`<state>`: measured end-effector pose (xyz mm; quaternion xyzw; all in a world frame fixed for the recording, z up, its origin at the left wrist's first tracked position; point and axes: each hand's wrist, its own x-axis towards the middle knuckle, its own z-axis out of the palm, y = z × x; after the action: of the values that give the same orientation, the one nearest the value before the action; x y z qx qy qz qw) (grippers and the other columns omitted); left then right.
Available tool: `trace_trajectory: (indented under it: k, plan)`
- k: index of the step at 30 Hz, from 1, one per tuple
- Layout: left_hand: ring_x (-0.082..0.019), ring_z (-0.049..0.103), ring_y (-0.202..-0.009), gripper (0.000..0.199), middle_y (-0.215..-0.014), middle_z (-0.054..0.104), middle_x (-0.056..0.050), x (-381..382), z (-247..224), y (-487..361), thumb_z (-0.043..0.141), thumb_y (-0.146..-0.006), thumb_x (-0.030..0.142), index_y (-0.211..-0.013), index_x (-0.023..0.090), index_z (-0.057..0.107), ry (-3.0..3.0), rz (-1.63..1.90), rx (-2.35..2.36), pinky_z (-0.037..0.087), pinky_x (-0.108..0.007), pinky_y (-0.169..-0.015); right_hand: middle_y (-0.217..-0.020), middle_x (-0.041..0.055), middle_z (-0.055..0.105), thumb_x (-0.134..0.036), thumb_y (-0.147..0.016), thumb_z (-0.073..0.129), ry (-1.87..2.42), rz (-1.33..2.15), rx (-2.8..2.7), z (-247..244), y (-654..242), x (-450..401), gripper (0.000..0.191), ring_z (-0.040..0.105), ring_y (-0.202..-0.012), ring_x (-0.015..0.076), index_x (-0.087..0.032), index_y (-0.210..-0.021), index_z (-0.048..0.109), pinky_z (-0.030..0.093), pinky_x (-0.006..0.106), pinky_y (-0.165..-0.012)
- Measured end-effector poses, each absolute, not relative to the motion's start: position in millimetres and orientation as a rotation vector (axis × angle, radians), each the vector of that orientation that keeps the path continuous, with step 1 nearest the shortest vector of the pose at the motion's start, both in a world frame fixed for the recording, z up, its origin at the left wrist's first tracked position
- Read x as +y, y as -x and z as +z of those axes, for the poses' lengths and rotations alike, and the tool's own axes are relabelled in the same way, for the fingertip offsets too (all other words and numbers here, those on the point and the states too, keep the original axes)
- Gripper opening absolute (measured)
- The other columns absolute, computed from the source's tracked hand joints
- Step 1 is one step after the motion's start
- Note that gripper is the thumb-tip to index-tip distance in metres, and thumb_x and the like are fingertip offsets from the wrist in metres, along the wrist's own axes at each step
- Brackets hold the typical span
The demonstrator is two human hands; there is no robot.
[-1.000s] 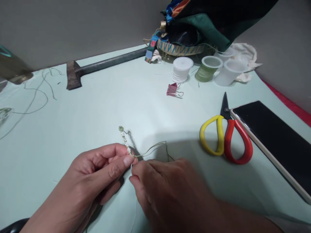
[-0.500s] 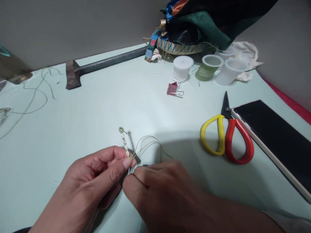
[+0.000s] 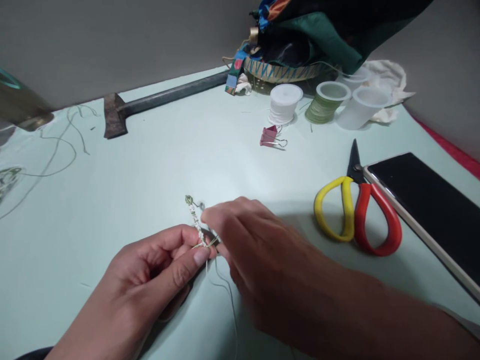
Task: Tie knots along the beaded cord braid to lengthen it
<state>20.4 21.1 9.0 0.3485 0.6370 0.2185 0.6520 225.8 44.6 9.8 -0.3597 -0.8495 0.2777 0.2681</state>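
Note:
A slim knotted cord bracelet (image 3: 195,220) in green and white, with a small green loop at its top, stands up from my left hand (image 3: 161,275). Thumb and forefinger there pinch its lower end. My right hand (image 3: 258,255) is close on the right, its fingers curled together. Short green cord strands (image 3: 212,242) run from the bracelet's lower end towards these fingers, which hide where the strands go. Below the pinch, thin pale cords (image 3: 231,295) trail down over the table.
Yellow-and-red-handled scissors (image 3: 354,210) lie beside a phone (image 3: 431,210) on the right. Behind are a pink binder clip (image 3: 270,136), a white thread spool (image 3: 284,105), a green spool (image 3: 325,104) and an empty spool (image 3: 363,110). A hammer (image 3: 157,102) lies at the back; loose cord (image 3: 71,160) is left.
My right hand has moved up and to the right, from below the pinch to beside the bracelet. The green strands' arc is gone, and pale cords now hang downward. My left hand keeps its pinch.

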Motion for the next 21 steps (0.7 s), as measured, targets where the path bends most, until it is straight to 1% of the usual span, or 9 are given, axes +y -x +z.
trace_trajectory:
  k: [2, 3, 5, 6, 8, 10, 14, 18, 21]
  plan:
    - [-0.016, 0.051, -0.060, 0.029, -0.069, 0.065, 0.001, 19.5, 5.4, -18.0, 0.086, -0.073, 0.056, -0.079, 0.028, 0.077, -0.823, 0.485, 1.427, 0.047, -0.022, -0.051, -0.092, 0.0062, 0.067, 0.007, -0.085, 0.038, 0.952, 0.823, -2.306, 10.3, -222.7, 43.1, 0.035, 0.058, -0.078, 0.0183, -0.010, -0.103, 0.063, 0.050, 0.032, -0.068]
    - [-0.018, 0.056, -0.064, 0.028, -0.074, 0.070, -0.001, 18.6, 4.4, -17.3, 0.086, -0.073, 0.055, -0.084, 0.029, 0.079, -0.828, 0.480, 1.424, 0.050, -0.024, -0.053, -0.089, 0.0049, 0.067, 0.006, -0.086, 0.037, 0.960, 0.849, -2.298, 12.0, -221.8, 41.8, 0.033, 0.056, -0.070, 0.0161, -0.012, -0.098, 0.062, 0.047, 0.030, -0.060]
    - [-0.022, 0.063, -0.070, 0.031, -0.079, 0.075, -0.002, 16.6, 3.9, -16.9, 0.086, -0.073, 0.050, -0.096, 0.032, 0.081, -0.801, 0.478, 1.425, 0.055, -0.026, -0.055, -0.089, 0.0040, 0.067, 0.001, -0.090, 0.039, 1.026, 0.920, -2.287, 16.5, -221.7, 39.2, 0.026, 0.053, -0.063, 0.0140, -0.016, -0.092, 0.059, 0.042, 0.028, -0.052]
    - [-0.023, 0.065, -0.070, 0.033, -0.079, 0.077, -0.002, 15.6, 4.5, -17.1, 0.087, -0.072, 0.047, -0.101, 0.033, 0.081, -0.786, 0.483, 1.428, 0.056, -0.027, -0.056, -0.090, 0.0042, 0.068, -0.002, -0.091, 0.043, 1.060, 0.952, -2.286, 18.3, -222.2, 38.1, 0.021, 0.055, -0.063, 0.0139, -0.018, -0.090, 0.057, 0.041, 0.027, -0.051]
    - [-0.022, 0.065, -0.066, 0.035, -0.073, 0.074, 0.000, 13.9, 6.8, -18.6, 0.088, -0.070, 0.040, -0.103, 0.034, 0.081, -0.741, 0.490, 1.443, 0.056, -0.025, -0.054, -0.094, 0.0049, 0.069, -0.005, -0.088, 0.054, 1.111, 0.998, -2.277, 19.2, -223.4, 36.6, 0.015, 0.058, -0.067, 0.0144, -0.020, -0.087, 0.055, 0.043, 0.027, -0.053]
    - [-0.020, 0.064, -0.062, 0.034, -0.067, 0.071, 0.002, 12.7, 9.8, -20.5, 0.089, -0.068, 0.035, -0.100, 0.033, 0.081, -0.680, 0.477, 1.462, 0.054, -0.023, -0.052, -0.093, 0.0045, 0.070, -0.004, -0.083, 0.060, 1.133, 1.037, -2.235, 16.4, -223.4, 36.2, 0.018, 0.058, -0.065, 0.0136, -0.020, -0.083, 0.053, 0.043, 0.026, -0.053]
    - [-0.022, 0.065, -0.063, 0.029, -0.068, 0.074, 0.000, 11.4, 10.4, -20.4, 0.090, -0.067, 0.033, -0.095, 0.032, 0.081, -0.614, 0.435, 1.463, 0.054, -0.025, -0.053, -0.081, 0.0015, 0.066, -0.011, -0.086, 0.053, 1.203, 1.160, -2.047, 9.3, -219.9, 37.3, 0.014, 0.053, -0.053, 0.0121, -0.023, -0.079, 0.048, 0.036, 0.027, -0.044]
    - [-0.023, 0.068, -0.068, 0.024, -0.073, 0.075, 0.001, 7.4, 2.6, -12.8, 0.089, -0.068, 0.026, -0.089, 0.035, 0.081, -0.661, 0.478, 1.427, 0.057, -0.025, -0.057, -0.071, -0.0015, 0.062, -0.014, -0.088, 0.053, 1.274, 1.311, -1.878, 12.6, -218.0, 38.0, 0.019, 0.053, -0.054, 0.0118, -0.023, -0.075, 0.044, 0.038, 0.023, -0.044]
    - [-0.020, 0.065, -0.067, 0.022, -0.074, 0.075, 0.002, 4.1, -0.3, -9.4, 0.089, -0.070, 0.027, -0.089, 0.035, 0.080, -0.710, 0.483, 1.436, 0.055, -0.023, -0.056, -0.064, -0.0044, 0.060, -0.016, -0.090, 0.055, 1.326, 1.372, -1.805, 15.9, -218.7, 37.5, 0.022, 0.049, -0.052, 0.0103, -0.023, -0.073, 0.044, 0.033, 0.022, -0.043]
